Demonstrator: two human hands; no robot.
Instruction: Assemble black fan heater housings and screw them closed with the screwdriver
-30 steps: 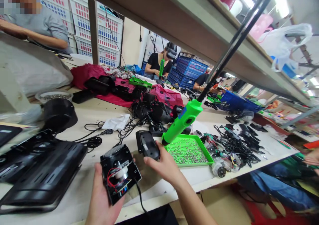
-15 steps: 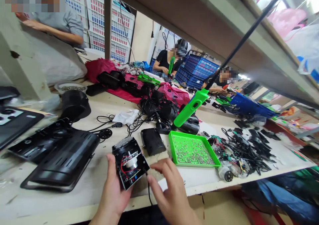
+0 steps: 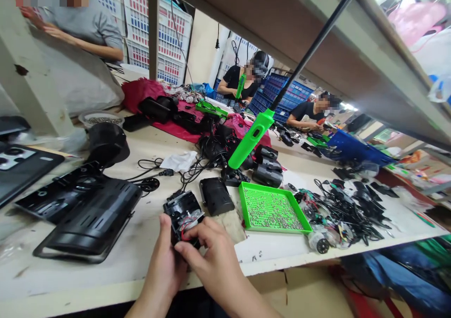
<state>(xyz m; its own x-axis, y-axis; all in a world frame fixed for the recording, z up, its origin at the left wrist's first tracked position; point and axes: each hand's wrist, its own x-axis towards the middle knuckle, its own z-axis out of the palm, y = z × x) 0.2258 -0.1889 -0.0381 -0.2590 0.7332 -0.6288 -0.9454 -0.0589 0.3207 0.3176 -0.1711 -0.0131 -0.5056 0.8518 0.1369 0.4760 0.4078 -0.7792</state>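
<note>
Head view: your left hand grasps the open black housing at 7 o'clock, above the bench; your right hand has fingertips at its red wires, can't tell if pinched. Probably light, stiff, slick shell, delicate wires: hold by outer walls

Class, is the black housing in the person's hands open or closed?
Open: the black housing shows its inside, with red wires exposed near the right hand.

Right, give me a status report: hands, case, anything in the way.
Left hand holding open black case. Right hand at the case, fingers by red wires. Green screwdriver hanging beyond, apart from both hands.
</note>
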